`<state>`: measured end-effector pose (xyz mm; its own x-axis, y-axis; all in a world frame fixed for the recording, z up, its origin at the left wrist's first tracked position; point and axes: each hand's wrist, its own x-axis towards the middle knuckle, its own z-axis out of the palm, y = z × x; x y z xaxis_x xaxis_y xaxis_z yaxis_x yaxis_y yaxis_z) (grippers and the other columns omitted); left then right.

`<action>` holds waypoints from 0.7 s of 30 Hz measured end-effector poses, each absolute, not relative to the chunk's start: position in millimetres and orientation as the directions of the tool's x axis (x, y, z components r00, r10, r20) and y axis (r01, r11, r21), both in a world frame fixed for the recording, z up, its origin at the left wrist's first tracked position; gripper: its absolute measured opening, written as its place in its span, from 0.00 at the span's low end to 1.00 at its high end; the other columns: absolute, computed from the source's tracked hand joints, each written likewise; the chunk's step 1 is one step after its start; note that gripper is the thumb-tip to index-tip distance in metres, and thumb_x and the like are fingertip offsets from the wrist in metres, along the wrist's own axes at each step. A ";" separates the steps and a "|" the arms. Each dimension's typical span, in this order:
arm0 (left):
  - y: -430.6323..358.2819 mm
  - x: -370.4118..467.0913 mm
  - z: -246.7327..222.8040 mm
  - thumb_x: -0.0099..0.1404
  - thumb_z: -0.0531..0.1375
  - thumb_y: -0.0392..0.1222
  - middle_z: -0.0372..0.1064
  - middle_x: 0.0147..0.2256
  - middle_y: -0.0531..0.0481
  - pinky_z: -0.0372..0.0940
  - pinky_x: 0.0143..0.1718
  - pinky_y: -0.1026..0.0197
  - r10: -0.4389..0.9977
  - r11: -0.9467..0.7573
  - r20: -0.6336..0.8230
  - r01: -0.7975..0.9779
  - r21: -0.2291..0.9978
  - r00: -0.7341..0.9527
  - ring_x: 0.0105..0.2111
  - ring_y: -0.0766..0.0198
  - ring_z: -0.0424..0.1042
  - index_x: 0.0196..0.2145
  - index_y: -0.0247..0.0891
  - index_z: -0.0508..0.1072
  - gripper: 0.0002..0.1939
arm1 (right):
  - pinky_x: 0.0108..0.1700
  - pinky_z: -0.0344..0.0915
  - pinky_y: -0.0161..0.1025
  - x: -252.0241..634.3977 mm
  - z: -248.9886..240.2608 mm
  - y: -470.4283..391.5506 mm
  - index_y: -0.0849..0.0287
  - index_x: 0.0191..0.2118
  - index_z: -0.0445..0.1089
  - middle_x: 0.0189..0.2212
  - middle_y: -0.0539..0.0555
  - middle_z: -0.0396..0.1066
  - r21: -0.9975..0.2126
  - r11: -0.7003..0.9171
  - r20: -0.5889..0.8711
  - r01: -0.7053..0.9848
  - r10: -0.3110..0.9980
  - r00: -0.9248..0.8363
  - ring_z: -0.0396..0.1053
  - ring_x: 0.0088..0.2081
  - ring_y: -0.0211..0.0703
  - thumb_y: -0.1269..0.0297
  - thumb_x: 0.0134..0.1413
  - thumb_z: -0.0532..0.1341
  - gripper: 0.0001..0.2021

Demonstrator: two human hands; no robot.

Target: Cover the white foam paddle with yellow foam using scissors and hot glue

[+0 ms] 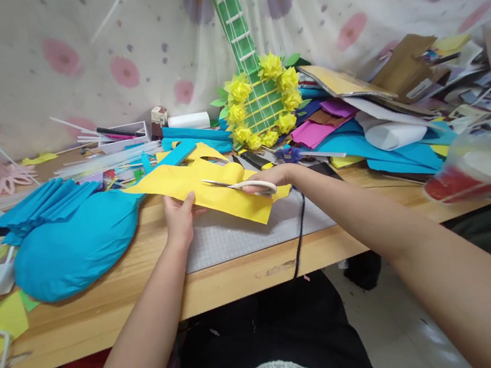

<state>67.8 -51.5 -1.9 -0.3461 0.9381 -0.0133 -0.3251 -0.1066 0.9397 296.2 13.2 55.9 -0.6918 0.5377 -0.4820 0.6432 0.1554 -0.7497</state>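
My left hand (180,219) grips the lower edge of a sheet of yellow paper (228,194), thumb on top and the other fingers underneath. In my right hand (270,178) is a pair of scissors (255,186) with pale handles. Their blades point left and lie over the yellow sheet; I cannot tell whether they are cutting into it. The sheet is held above a grey cutting mat (218,248). To the left lies a rounded blue paper-covered shape (77,247) with a pleated blue paper piece (49,204) behind it.
A green paper guitar (255,104) ringed with yellow flowers leans against the patterned curtain (108,37). Heaped papers (371,144) and a clear plastic bag (489,149) crowd the right side. A black cable (301,231) hangs over the wooden table's front edge (253,283).
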 end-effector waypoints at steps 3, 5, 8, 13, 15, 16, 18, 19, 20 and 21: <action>-53.2 70.5 -3.0 0.49 0.64 0.37 0.71 0.38 0.50 0.71 0.23 0.64 0.948 -0.107 0.000 -0.317 0.942 -0.319 0.30 0.62 0.75 0.41 0.42 0.61 0.22 | 0.25 0.58 0.32 295.5 53.7 14.6 0.60 0.27 0.58 0.23 0.49 0.57 -0.750 0.182 -0.484 0.636 0.504 -0.715 0.57 0.27 0.34 0.40 0.48 0.58 0.25; -53.1 70.8 -4.0 0.49 0.65 0.38 0.71 0.39 0.49 0.71 0.23 0.64 0.947 -0.110 0.004 -0.314 0.943 -0.322 0.31 0.62 0.75 0.41 0.42 0.61 0.23 | 0.26 0.58 0.33 294.9 51.8 15.9 0.59 0.27 0.57 0.23 0.49 0.57 -0.759 0.192 -0.469 0.623 0.502 -0.727 0.57 0.27 0.35 0.38 0.47 0.58 0.25; -52.3 70.3 -5.7 0.49 0.66 0.39 0.71 0.41 0.48 0.71 0.24 0.64 0.947 -0.116 0.011 -0.311 0.943 -0.320 0.33 0.61 0.75 0.42 0.43 0.61 0.23 | 0.26 0.57 0.33 293.6 49.8 18.7 0.60 0.28 0.58 0.24 0.50 0.58 -0.764 0.214 -0.441 0.608 0.514 -0.735 0.56 0.27 0.35 0.37 0.46 0.58 0.26; -52.2 70.5 -5.8 0.49 0.66 0.40 0.71 0.42 0.47 0.71 0.23 0.66 0.946 -0.117 0.010 -0.311 0.943 -0.325 0.32 0.63 0.75 0.41 0.42 0.61 0.24 | 0.29 0.58 0.34 291.3 48.5 23.4 0.61 0.33 0.63 0.31 0.53 0.63 -0.750 0.221 -0.440 0.624 0.537 -0.720 0.57 0.30 0.37 0.41 0.46 0.60 0.24; -52.5 70.9 -5.3 0.48 0.66 0.40 0.71 0.43 0.47 0.70 0.22 0.66 0.946 -0.114 0.008 -0.310 0.944 -0.325 0.31 0.63 0.75 0.41 0.42 0.61 0.24 | 0.31 0.58 0.34 290.9 48.5 23.8 0.62 0.35 0.65 0.33 0.54 0.65 -0.755 0.215 -0.435 0.620 0.543 -0.718 0.58 0.31 0.38 0.42 0.47 0.60 0.24; -52.6 71.0 -5.1 0.48 0.66 0.40 0.70 0.43 0.47 0.70 0.22 0.66 0.945 -0.112 0.005 -0.310 0.944 -0.326 0.31 0.63 0.75 0.41 0.42 0.60 0.24 | 0.32 0.59 0.34 290.8 48.7 23.7 0.62 0.36 0.66 0.35 0.55 0.66 -0.759 0.209 -0.434 0.617 0.545 -0.718 0.59 0.32 0.38 0.42 0.47 0.60 0.24; -52.6 71.1 -4.9 0.48 0.66 0.40 0.70 0.43 0.47 0.70 0.22 0.66 0.945 -0.110 0.003 -0.310 0.944 -0.328 0.31 0.63 0.75 0.41 0.41 0.60 0.24 | 0.34 0.60 0.34 290.7 49.4 23.1 0.62 0.37 0.67 0.37 0.56 0.67 -0.767 0.197 -0.432 0.611 0.544 -0.719 0.60 0.34 0.39 0.43 0.47 0.60 0.24; -52.5 71.0 -4.9 0.47 0.67 0.40 0.70 0.43 0.47 0.70 0.22 0.66 0.944 -0.112 0.004 -0.311 0.944 -0.329 0.30 0.64 0.75 0.40 0.41 0.60 0.24 | 0.35 0.60 0.34 290.7 49.9 22.6 0.62 0.38 0.68 0.38 0.56 0.67 -0.771 0.195 -0.429 0.606 0.543 -0.722 0.60 0.35 0.40 0.43 0.47 0.60 0.24; -52.4 70.9 -5.1 0.47 0.67 0.40 0.71 0.43 0.47 0.70 0.21 0.66 0.944 -0.116 0.007 -0.312 0.943 -0.329 0.30 0.65 0.74 0.40 0.41 0.60 0.24 | 0.36 0.60 0.35 290.6 50.4 22.1 0.62 0.38 0.68 0.38 0.56 0.67 -0.774 0.195 -0.425 0.602 0.544 -0.723 0.60 0.35 0.40 0.43 0.47 0.60 0.24; -52.3 70.8 -5.3 0.47 0.67 0.40 0.71 0.43 0.47 0.70 0.21 0.66 0.945 -0.121 0.012 -0.314 0.942 -0.328 0.29 0.65 0.74 0.40 0.41 0.60 0.24 | 0.37 0.61 0.35 290.5 51.0 21.6 0.62 0.38 0.69 0.38 0.56 0.67 -0.775 0.196 -0.423 0.601 0.546 -0.723 0.61 0.36 0.41 0.43 0.47 0.61 0.24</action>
